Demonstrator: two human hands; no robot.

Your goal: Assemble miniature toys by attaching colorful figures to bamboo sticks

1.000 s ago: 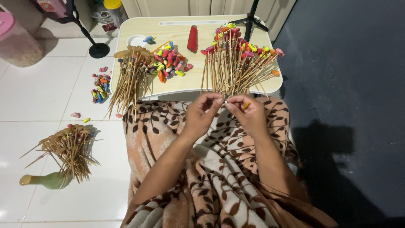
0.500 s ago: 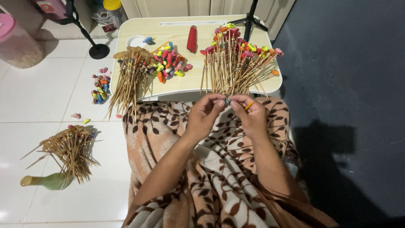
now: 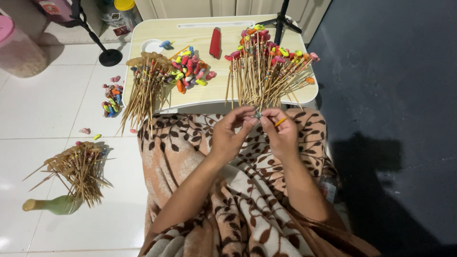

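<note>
The left hand (image 3: 232, 131) and the right hand (image 3: 282, 133) meet over the lap, just in front of the little table (image 3: 200, 97). Their fingertips pinch one tiny bead (image 3: 257, 115) between them. The right hand also holds a thin orange stick (image 3: 280, 122) in its fingers. Both hands sit above a brown blanket (image 3: 190, 147) with a leaf pattern.

On the table, right behind the hands, lies a big bunch of sticks with bright tips (image 3: 266, 66). To the left on the table is a pile of bright beads (image 3: 190, 71), and a second bunch of sticks (image 3: 145, 83) hangs over the table's left edge. A red tool (image 3: 215, 43) lies at the back of the table. On the floor, far left of the table, more sticks (image 3: 78, 169) stand in a green bottle (image 3: 50, 204).
</note>
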